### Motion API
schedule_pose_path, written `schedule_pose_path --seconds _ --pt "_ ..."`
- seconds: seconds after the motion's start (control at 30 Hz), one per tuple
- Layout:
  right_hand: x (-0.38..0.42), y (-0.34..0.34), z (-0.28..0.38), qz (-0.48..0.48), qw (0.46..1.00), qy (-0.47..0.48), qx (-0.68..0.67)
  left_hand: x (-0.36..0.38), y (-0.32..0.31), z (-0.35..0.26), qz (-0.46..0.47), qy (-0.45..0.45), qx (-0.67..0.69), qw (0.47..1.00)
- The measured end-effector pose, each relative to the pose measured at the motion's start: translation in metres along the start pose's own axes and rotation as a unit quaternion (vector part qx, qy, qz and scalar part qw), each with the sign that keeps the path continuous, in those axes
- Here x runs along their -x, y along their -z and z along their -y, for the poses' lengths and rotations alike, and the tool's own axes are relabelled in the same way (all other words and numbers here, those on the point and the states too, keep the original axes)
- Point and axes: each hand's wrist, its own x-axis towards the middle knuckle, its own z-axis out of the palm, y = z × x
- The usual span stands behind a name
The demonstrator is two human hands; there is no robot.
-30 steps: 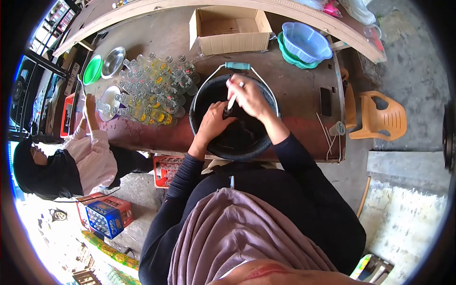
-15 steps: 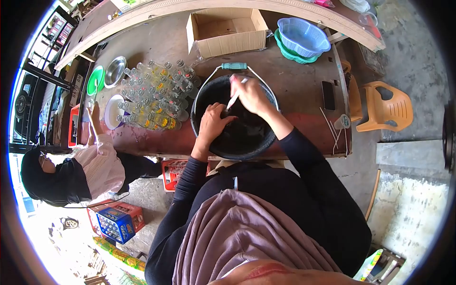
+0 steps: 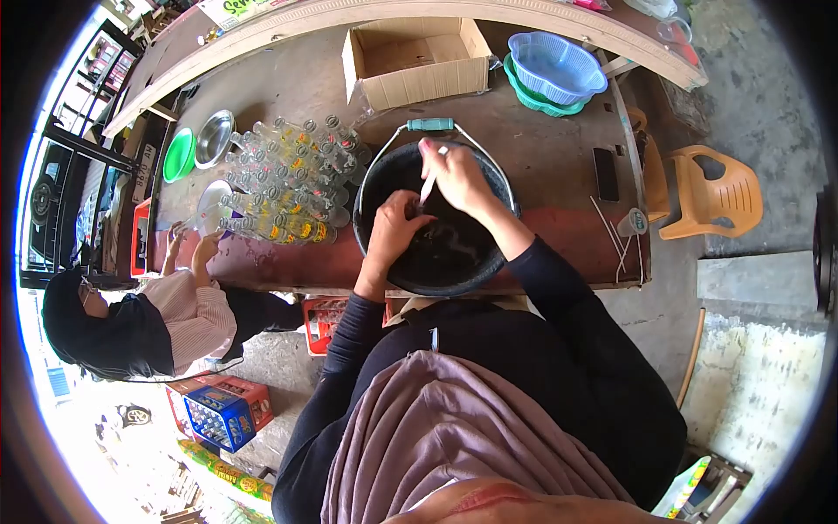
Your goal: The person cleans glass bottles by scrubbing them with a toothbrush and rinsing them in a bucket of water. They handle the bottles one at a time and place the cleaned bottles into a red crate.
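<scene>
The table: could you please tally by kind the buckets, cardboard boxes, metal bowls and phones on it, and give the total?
Bucket: 1
Cardboard box: 1
Metal bowl: 1
Phone: 1
Total: 4

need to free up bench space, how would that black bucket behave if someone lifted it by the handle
The bucket would probably feel heavy, as liquid seems to glint inside. Its open top suggests it could slosh if tilted. The handle looks thin apart from its turquoise grip, so it may swing.
</scene>
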Motion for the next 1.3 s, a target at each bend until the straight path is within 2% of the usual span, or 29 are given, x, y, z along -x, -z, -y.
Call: schedule_pose_path --seconds 0.03,0.1,0.13,0.17,0.23,0.3,0.33,0.37,0.43,0.47,0.5,0.53,0.57,0.63,0.7,0.73,0.77,0.83,0.87,0.9,0.97,1.0,1.03,1.07,1.1,1.13,1.17,1.23,1.3 --pt "0.000 0.008 0.010 -0.004 0.998 -0.014 -0.060 0.000 0.000 0.003 0.000 0.002 0.000 1.000" --pt "0.005 -0.006 0.003 0.002 0.999 -0.045 -0.010 0.000 0.001 0.008 -0.014 0.004 0.009 1.000" --pt "0.006 -0.011 -0.006 0.056 0.997 0.028 0.039 0.000 0.003 0.011 0.009 -0.030 -0.006 0.999" --pt "0.011 -0.019 -0.014 0.063 0.994 0.023 0.081 0.001 0.003 0.014 0.009 -0.032 -0.006 0.999" --pt "0.005 -0.011 -0.013 0.101 0.993 -0.010 0.066 0.002 0.004 0.014 0.051 -0.048 -0.005 0.998" --pt "-0.003 0.003 -0.007 0.009 0.999 -0.036 0.011 0.001 0.003 0.011 0.041 -0.028 0.023 0.999" --pt "-0.005 0.006 -0.004 -0.002 0.998 -0.034 -0.053 0.000 0.003 0.008 0.030 -0.005 0.052 0.998" --pt "-0.003 0.003 -0.005 0.000 0.998 -0.035 -0.053 0.000 0.003 0.005 0.019 0.017 0.081 0.996" --pt "0.002 -0.008 -0.013 0.142 0.987 -0.037 0.073 0.000 0.006 0.000 0.034 0.009 0.054 0.998" --pt "0.008 -0.019 -0.019 0.139 0.986 -0.005 0.087 -0.001 0.002 0.010 0.046 -0.033 0.034 0.998" --pt "0.009 -0.020 -0.019 0.122 0.990 -0.022 0.062 -0.002 0.005 0.008 0.058 -0.074 0.014 0.995" --pt "0.004 -0.016 -0.021 0.101 0.994 -0.034 0.030 -0.003 0.010 0.007 0.127 0.021 -0.039 0.991" --pt "-0.002 -0.009 -0.023 0.082 0.996 -0.047 -0.003 -0.004 0.010 0.003 0.123 0.022 -0.038 0.991" --pt "-0.007 0.001 -0.006 -0.012 0.999 -0.024 -0.037 -0.001 0.004 -0.002 0.052 0.035 0.134 0.989" --pt "-0.004 -0.006 -0.011 0.013 0.999 -0.036 0.018 -0.002 0.000 0.005 0.026 0.011 0.142 0.989" --pt "-0.001 -0.012 -0.014 0.039 0.996 -0.070 0.037 -0.002 0.002 0.007 0.019 -0.051 0.052 0.997" --pt "0.001 -0.015 -0.022 0.095 0.991 -0.004 0.091 -0.003 0.004 0.008 0.010 -0.113 -0.037 0.993" --pt "0.002 -0.018 -0.015 0.089 0.994 -0.011 0.062 -0.004 0.006 0.008 0.044 -0.095 -0.048 0.993" --pt "-0.001 -0.011 -0.013 0.078 0.997 -0.021 0.012 -0.003 0.005 0.008 0.051 -0.038 0.024 0.998" --pt "-0.005 -0.007 -0.011 0.017 0.999 -0.028 0.008 -0.002 0.005 0.006 0.056 0.021 0.096 0.994" --pt "-0.008 -0.005 -0.010 -0.031 0.999 -0.011 -0.040 -0.004 0.001 0.008 0.039 0.010 0.145 0.989" --pt "-0.005 -0.007 -0.006 -0.026 0.999 -0.042 0.016 -0.004 0.001 0.005 0.029 -0.006 0.128 0.991" --pt "-0.001 -0.011 -0.014 0.052 0.997 -0.050 0.031 -0.005 0.002 0.003 0.018 -0.023 0.110 0.994" --pt "0.001 -0.017 -0.025 0.091 0.994 -0.027 0.056 -0.005 0.008 0.002 0.043 -0.036 -0.020 0.998" --pt "0.003 -0.022 -0.030 0.129 0.988 -0.004 0.081 -0.003 0.007 0.004 0.038 -0.037 -0.019 0.998" --pt "0.005 -0.018 -0.016 0.092 0.994 0.013 0.065 -0.003 0.006 0.009 0.051 -0.033 -0.005 0.998" --pt "0.006 -0.012 0.000 0.045 0.998 -0.039 0.028 -0.003 0.005 0.013 0.061 -0.028 0.009 0.998" --pt "-0.003 0.000 0.002 0.012 1.000 -0.023 0.005 -0.003 0.004 0.006 0.040 -0.014 0.121 0.992" --pt "0.001 -0.004 0.004 -0.032 0.998 -0.035 0.034 -0.003 0.006 -0.004 0.030 -0.029 0.099 0.994"
